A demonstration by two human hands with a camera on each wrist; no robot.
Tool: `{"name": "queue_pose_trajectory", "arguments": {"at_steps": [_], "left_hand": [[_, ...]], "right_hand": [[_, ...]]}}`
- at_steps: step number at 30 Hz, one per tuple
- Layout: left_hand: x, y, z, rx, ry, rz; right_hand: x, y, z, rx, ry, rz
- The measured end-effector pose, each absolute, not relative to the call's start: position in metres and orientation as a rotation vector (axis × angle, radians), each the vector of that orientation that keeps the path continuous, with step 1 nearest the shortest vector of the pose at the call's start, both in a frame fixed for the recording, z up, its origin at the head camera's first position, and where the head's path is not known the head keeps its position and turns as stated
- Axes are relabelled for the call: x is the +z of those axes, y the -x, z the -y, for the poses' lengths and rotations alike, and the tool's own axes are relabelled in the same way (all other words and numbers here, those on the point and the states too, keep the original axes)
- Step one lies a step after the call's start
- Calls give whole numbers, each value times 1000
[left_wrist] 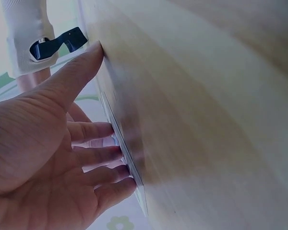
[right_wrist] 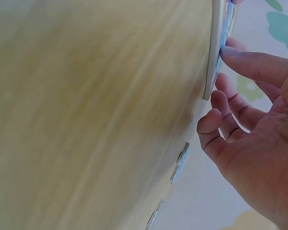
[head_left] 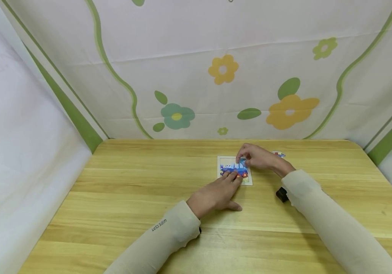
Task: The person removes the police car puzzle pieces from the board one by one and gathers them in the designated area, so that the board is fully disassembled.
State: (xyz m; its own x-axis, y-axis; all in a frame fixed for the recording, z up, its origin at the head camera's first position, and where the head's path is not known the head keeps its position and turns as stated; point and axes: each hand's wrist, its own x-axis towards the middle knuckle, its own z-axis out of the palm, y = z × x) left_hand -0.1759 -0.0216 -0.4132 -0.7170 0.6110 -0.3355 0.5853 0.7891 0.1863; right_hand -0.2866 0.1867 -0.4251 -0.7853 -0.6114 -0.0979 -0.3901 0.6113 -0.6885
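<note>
A small jigsaw puzzle in a white-edged tray [head_left: 220, 159] lies on the table, with a blue cartoon vehicle in its picture. My left hand [head_left: 218, 192] reaches over its lower edge, fingers fairly straight and fingertips pressing on the picture; the thumb rests on the wood. At the upper right of the tray, my right hand [head_left: 255, 156] pinches a blue puzzle piece [head_left: 243, 161] between thumb and index finger, right at the picture surface. In the right wrist view, the thumb [right_wrist: 252, 62] touches the blue surface while the other fingers curl beside the tray edge [right_wrist: 212, 57].
To the right of the tray, partly behind the right wrist, a loose puzzle piece [head_left: 279, 154] lies on the wooden table [head_left: 141, 182]. The right wrist view shows two loose pieces, a nearer one [right_wrist: 180, 163] and another [right_wrist: 155, 215]. A flowered cloth [head_left: 189, 76] hangs behind the table.
</note>
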Motion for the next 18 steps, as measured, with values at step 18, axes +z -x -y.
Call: {"name": "queue_pose_trajectory", "arguments": {"at_steps": [18], "left_hand": [[-414, 175, 22, 123, -892, -2594]], "right_hand": [[-428, 288, -187, -914, 870, -2564]]}}
